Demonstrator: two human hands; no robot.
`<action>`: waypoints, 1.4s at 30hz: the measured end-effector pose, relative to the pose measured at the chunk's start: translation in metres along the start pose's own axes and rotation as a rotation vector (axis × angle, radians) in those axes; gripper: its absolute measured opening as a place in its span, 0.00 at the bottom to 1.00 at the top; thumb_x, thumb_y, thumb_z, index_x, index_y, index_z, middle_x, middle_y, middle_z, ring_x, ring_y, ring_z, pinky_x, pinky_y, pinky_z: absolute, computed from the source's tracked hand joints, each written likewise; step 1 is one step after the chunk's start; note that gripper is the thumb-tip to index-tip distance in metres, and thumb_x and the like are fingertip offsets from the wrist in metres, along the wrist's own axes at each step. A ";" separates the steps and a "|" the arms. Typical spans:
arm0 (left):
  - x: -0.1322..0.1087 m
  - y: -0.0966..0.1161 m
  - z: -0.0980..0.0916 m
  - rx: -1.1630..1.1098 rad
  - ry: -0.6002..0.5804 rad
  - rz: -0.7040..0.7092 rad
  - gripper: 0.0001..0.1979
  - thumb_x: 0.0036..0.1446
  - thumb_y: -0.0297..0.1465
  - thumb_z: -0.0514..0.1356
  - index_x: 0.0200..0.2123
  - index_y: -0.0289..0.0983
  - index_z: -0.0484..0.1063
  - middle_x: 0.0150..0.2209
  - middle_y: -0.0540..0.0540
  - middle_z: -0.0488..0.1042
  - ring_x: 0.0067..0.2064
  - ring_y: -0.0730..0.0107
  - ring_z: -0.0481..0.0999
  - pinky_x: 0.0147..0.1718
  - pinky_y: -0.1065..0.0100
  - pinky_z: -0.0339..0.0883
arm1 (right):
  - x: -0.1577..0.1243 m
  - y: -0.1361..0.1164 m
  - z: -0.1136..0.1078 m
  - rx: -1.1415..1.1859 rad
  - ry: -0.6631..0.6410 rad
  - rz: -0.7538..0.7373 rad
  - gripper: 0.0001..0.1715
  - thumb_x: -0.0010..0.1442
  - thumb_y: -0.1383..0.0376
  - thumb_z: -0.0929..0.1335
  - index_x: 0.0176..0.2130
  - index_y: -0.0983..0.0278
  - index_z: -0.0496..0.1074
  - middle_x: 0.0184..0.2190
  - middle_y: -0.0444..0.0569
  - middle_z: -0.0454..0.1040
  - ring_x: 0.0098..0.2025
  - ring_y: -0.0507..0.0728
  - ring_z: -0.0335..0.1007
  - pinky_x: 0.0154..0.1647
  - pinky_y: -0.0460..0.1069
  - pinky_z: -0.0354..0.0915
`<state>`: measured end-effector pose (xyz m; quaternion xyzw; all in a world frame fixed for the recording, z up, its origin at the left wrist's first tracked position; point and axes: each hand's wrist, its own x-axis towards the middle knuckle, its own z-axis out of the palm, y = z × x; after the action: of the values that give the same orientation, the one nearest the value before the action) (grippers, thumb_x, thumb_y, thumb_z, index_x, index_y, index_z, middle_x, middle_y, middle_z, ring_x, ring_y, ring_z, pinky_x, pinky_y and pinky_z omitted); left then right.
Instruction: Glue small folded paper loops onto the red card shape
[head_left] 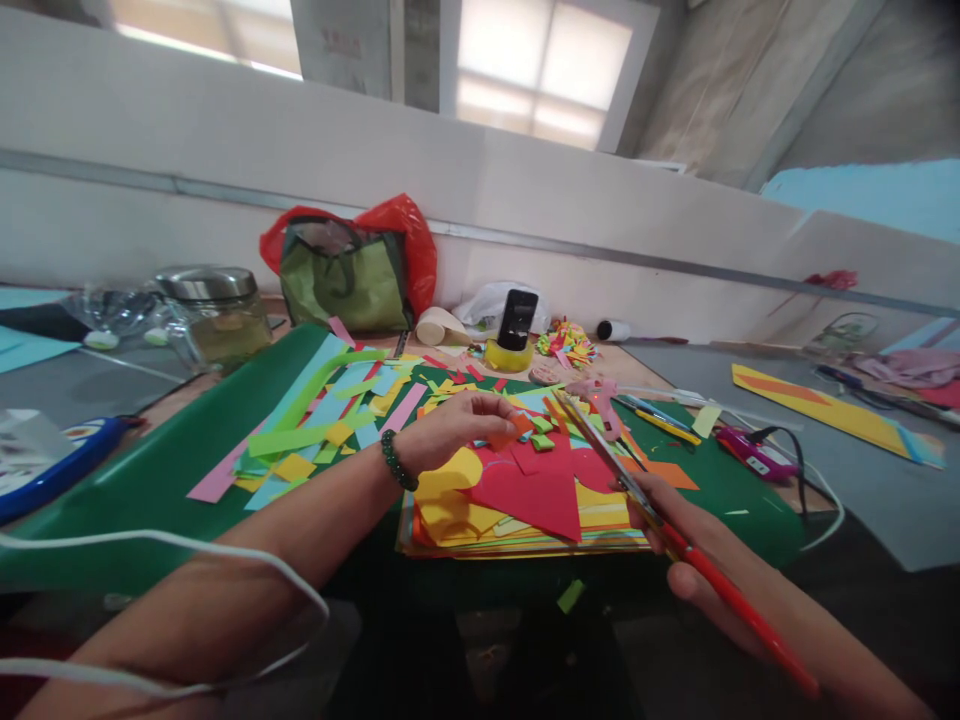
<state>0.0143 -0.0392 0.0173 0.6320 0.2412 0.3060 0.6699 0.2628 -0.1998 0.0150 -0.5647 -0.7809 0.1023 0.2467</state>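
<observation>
My left hand [454, 432] is right over the paper stack [444, 520], thumb and fingertips pinched together, and there's a small orange piece of paper [520, 430] in that grip! Over to my right hand [709, 545], just off the stack's right edge: fingers curled around a long metal tool with a red handle [739, 600], its thin end slanting away over the stack. I can't tell how its blades stand.

On top of the stack, a big red sheet of paper [536, 495], with little green scraps [541, 442] near the orange piece. Look left of the stack: a jumble of coloured strips [289, 443] across the green sheet [172, 445] on the counter [874, 490]. Beyond the stack, a phone [517, 318] stands propped in a yellow ring [508, 355]. Far right of the stack, a magenta box [757, 455]; nearer the stack on that side, a pink glue gun [598, 393]. Well behind the stack, to its left, sits a green bag [341, 285].
</observation>
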 end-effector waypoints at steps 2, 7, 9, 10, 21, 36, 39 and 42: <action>0.000 0.000 -0.001 -0.033 0.007 -0.007 0.07 0.41 0.28 0.68 0.26 0.34 0.74 0.24 0.51 0.73 0.26 0.77 0.69 0.29 0.72 0.62 | 0.000 -0.003 0.001 -0.015 -0.065 0.007 0.51 0.54 0.31 0.55 0.57 0.65 0.66 0.44 0.59 0.75 0.41 0.63 0.75 0.38 0.51 0.72; 0.003 -0.006 -0.002 -0.041 -0.029 0.010 0.08 0.41 0.31 0.70 0.26 0.34 0.77 0.25 0.49 0.76 0.28 0.75 0.72 0.32 0.70 0.65 | 0.001 -0.008 0.009 -0.102 -0.092 0.093 0.39 0.55 0.40 0.65 0.54 0.64 0.69 0.46 0.60 0.76 0.43 0.65 0.75 0.40 0.55 0.72; 0.003 -0.008 -0.002 -0.025 -0.050 0.014 0.08 0.42 0.32 0.70 0.26 0.34 0.77 0.25 0.49 0.77 0.28 0.75 0.73 0.33 0.70 0.66 | 0.003 -0.008 0.014 -0.129 -0.093 0.112 0.39 0.54 0.43 0.67 0.55 0.65 0.68 0.46 0.59 0.76 0.43 0.65 0.76 0.41 0.55 0.72; 0.003 -0.008 -0.001 -0.018 -0.059 0.013 0.08 0.42 0.32 0.70 0.26 0.34 0.77 0.25 0.49 0.77 0.28 0.74 0.73 0.33 0.70 0.66 | 0.004 -0.009 0.016 -0.136 -0.098 0.119 0.39 0.53 0.44 0.68 0.55 0.65 0.67 0.46 0.59 0.77 0.42 0.65 0.76 0.41 0.55 0.72; 0.003 -0.009 0.003 0.036 -0.065 -0.003 0.06 0.43 0.32 0.69 0.25 0.36 0.78 0.25 0.48 0.78 0.29 0.74 0.74 0.34 0.71 0.66 | 0.007 -0.009 0.021 -0.219 -0.077 0.116 0.36 0.51 0.47 0.72 0.52 0.66 0.69 0.41 0.57 0.79 0.36 0.63 0.77 0.34 0.53 0.71; 0.004 -0.010 0.002 0.042 -0.092 -0.038 0.02 0.43 0.27 0.65 0.23 0.35 0.75 0.23 0.49 0.76 0.28 0.73 0.74 0.36 0.68 0.67 | 0.003 -0.008 0.024 -0.338 0.005 0.118 0.37 0.45 0.46 0.75 0.49 0.65 0.73 0.38 0.54 0.81 0.35 0.63 0.80 0.32 0.52 0.73; 0.003 -0.008 0.003 0.044 -0.081 -0.047 0.02 0.44 0.25 0.64 0.22 0.34 0.75 0.23 0.49 0.76 0.28 0.74 0.73 0.35 0.70 0.66 | 0.002 -0.007 0.026 -0.328 0.027 0.113 0.35 0.46 0.46 0.74 0.48 0.63 0.73 0.36 0.52 0.82 0.33 0.63 0.79 0.30 0.51 0.72; 0.003 -0.007 0.003 0.055 -0.102 -0.047 0.02 0.44 0.26 0.63 0.22 0.34 0.75 0.23 0.48 0.76 0.27 0.75 0.72 0.33 0.71 0.65 | 0.002 -0.004 0.027 -0.309 0.043 0.104 0.30 0.50 0.46 0.72 0.47 0.61 0.74 0.34 0.51 0.82 0.32 0.63 0.79 0.30 0.51 0.71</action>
<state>0.0192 -0.0397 0.0103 0.6591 0.2299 0.2507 0.6707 0.2455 -0.1959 -0.0057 -0.6376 -0.7516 -0.0187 0.1680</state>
